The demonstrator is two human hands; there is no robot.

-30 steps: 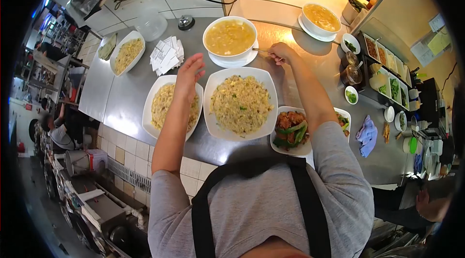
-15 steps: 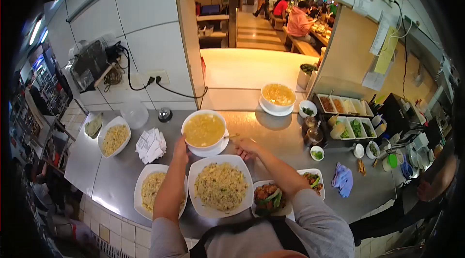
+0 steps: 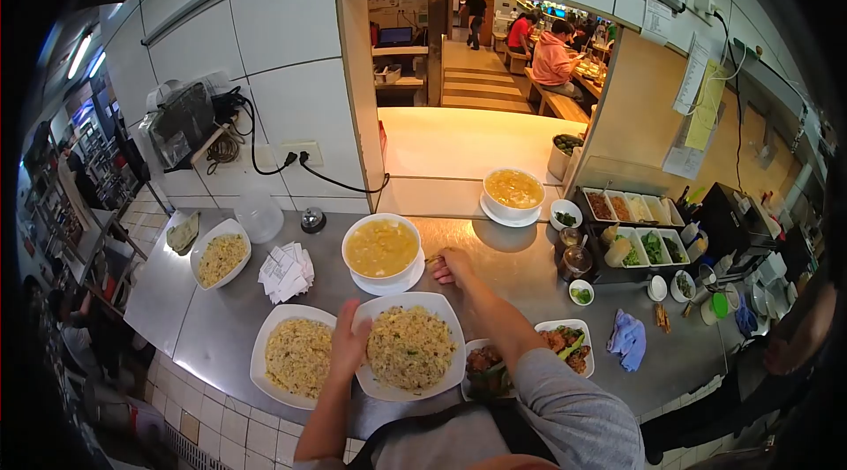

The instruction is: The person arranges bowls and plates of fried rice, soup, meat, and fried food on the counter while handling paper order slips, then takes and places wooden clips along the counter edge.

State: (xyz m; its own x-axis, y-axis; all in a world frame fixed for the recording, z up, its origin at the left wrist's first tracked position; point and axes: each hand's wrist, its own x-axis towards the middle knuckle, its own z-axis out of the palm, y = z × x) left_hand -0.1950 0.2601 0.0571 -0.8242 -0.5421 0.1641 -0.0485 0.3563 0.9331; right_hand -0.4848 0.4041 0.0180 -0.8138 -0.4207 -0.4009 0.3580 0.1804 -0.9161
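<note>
My left hand (image 3: 351,339), fingers stretched out, is beside the left rim of a square white bowl (image 3: 455,370) of fried rice (image 3: 413,348). Whether it touches the rim I cannot tell. My right hand (image 3: 453,268) is closed at the counter, right of a white soup bowl (image 3: 382,247). A small yellowish piece shows at its fingertips, too small to name. The soup bowl holds thick yellow soup and stands on a white saucer (image 3: 408,283). Another fried rice dish (image 3: 265,379) lies left of my left forearm. My right arm partly hides a dish of browned meat (image 3: 485,358).
A second soup bowl (image 3: 513,190) stands by the serving window. Crumpled receipts (image 3: 286,272), a call bell (image 3: 312,219) and another rice dish (image 3: 221,256) are left. Topping trays (image 3: 651,245), a blue cloth (image 3: 627,339) and more meat (image 3: 565,345) are right. A person's arm (image 3: 798,329) is far right.
My left hand has left the soup bowl's side and come back toward me to the fried rice bowl. My right hand stays near the saucer. The view has shifted slightly.
</note>
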